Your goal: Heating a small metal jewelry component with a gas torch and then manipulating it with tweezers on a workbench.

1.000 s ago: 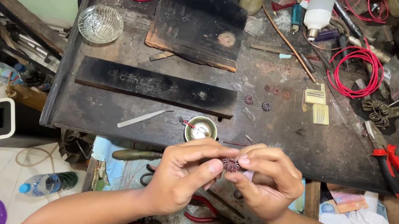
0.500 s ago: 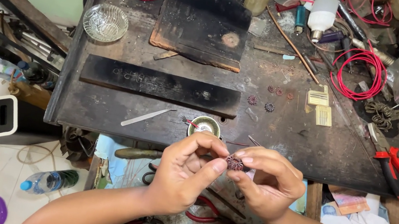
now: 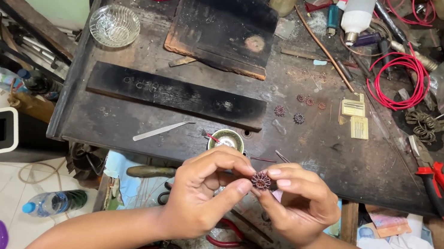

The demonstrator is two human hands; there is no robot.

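Right now you hold a small round flower-shaped ornament of dark coppery wire [image 3: 261, 180] just off the near edge of the dark wooden counter [image 3: 111, 129]. Your left hand [image 3: 202, 200] pinches its rim at nine o'clock between thumb and forefinger; your right hand [image 3: 295, 207] pinches the rim at three o'clock. It looks light, thin and easily bent, with open filigree petals, so hold it by the outer ring, never the centre. At twelve o'clock from it sits a small round metal cup with a greenish inside [image 3: 227, 140]. At ten o'clock lies a slim silvery metal strip [image 3: 163, 131]. Similar rosettes [image 3: 298, 118] rest farther up at one o'clock.
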